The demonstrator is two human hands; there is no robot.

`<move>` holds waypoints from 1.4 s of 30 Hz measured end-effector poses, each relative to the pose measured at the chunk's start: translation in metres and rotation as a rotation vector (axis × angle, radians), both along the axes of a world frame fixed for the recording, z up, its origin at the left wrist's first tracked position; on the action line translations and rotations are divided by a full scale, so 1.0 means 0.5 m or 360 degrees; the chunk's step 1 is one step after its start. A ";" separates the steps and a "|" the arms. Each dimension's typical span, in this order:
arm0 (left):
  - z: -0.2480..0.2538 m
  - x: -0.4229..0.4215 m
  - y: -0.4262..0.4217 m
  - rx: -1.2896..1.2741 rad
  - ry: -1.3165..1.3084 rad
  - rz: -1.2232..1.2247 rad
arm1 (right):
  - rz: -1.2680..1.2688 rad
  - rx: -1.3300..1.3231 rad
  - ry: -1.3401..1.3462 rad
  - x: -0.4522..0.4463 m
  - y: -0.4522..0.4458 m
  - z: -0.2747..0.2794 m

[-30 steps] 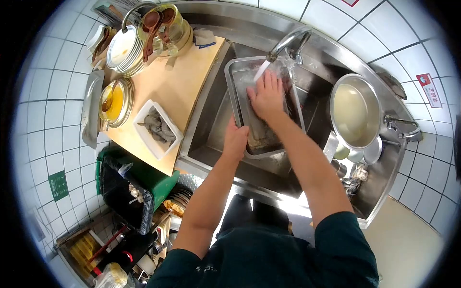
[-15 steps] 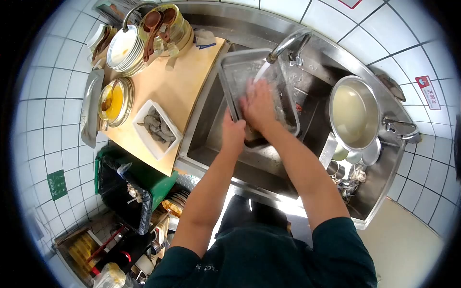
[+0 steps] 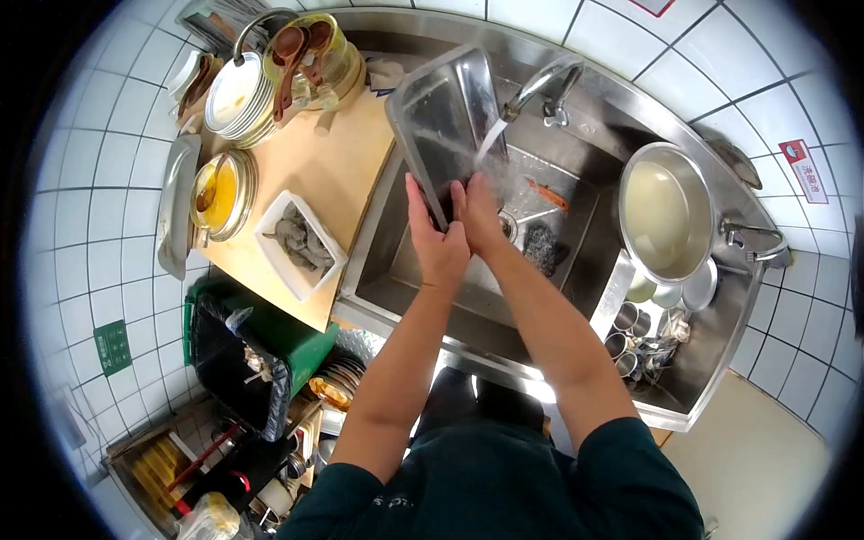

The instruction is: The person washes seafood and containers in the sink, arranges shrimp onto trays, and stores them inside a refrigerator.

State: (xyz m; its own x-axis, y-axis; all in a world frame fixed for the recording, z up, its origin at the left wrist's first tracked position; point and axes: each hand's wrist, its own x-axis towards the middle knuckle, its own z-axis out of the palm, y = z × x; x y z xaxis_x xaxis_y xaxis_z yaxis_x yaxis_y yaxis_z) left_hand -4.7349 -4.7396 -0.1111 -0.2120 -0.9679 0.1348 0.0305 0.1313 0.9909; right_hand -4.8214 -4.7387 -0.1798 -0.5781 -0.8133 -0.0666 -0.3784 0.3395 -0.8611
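Observation:
A rectangular metal tray (image 3: 441,117) is tilted up over the left part of the sink (image 3: 468,306). My left hand (image 3: 438,241) grips its lower end, with the thumb on the near side. Beside it, my right hand (image 3: 480,214) is closed at the tray's lower right edge, its fingertips partly hidden by spray. Water runs from the faucet (image 3: 540,85) and splashes against the tray and my right hand. On the sink bottom lie an orange-red piece (image 3: 547,195) and a dark scouring pad (image 3: 543,247).
A large metal bowl of cloudy liquid (image 3: 666,211) stands right, above cups and utensils (image 3: 643,333). On the wooden board (image 3: 346,171) are stacked plates (image 3: 238,97), ladles (image 3: 288,67) and a white container with grey contents (image 3: 301,243). A lined green bin (image 3: 243,360) is lower left.
The tray has moved up and left from under the faucet and tilted steeply. My right hand has shifted from its inside to its lower edge, exposing the pad and orange-red piece.

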 end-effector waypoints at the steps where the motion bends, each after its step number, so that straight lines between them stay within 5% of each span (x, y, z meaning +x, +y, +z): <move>1: 0.000 -0.006 -0.002 -0.0004 0.0006 0.0039 | -0.0029 -0.0027 0.0227 0.009 0.001 0.000; 8: -0.020 0.008 -0.046 0.0275 0.0111 0.0061 | 0.0525 -0.0282 0.0496 0.015 0.077 0.011; 11: -0.024 -0.002 0.007 0.0333 0.0094 0.0009 | 0.0244 0.0168 0.0205 -0.054 0.048 0.021; 14: -0.026 -0.013 0.000 0.0356 0.0222 0.0054 | 0.0430 -0.0250 0.0462 -0.046 0.064 0.007; 18: -0.015 0.009 -0.021 0.0687 0.0274 0.0041 | 0.0857 -0.0193 0.0563 -0.046 0.114 0.005; 23: -0.011 0.018 0.016 0.0887 0.0217 -0.0110 | 0.0578 -0.0180 0.0981 -0.096 0.060 0.055; 38: 0.000 0.008 0.076 0.1037 0.0211 -0.0262 | -0.0051 -0.0050 0.1176 -0.082 -0.038 0.048; 42: -0.020 0.001 0.066 0.1092 0.0234 -0.0266 | 0.0715 -0.0274 0.1293 -0.092 0.008 0.045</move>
State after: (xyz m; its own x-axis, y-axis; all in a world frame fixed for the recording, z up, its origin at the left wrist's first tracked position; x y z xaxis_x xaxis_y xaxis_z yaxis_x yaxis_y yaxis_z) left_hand -4.7346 -4.7065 -0.1211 -0.3910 -0.8010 -0.4534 0.1353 -0.5373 0.8325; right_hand -4.8674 -4.7348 -0.1572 -0.0248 -0.9323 0.3608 -0.9492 -0.0913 -0.3012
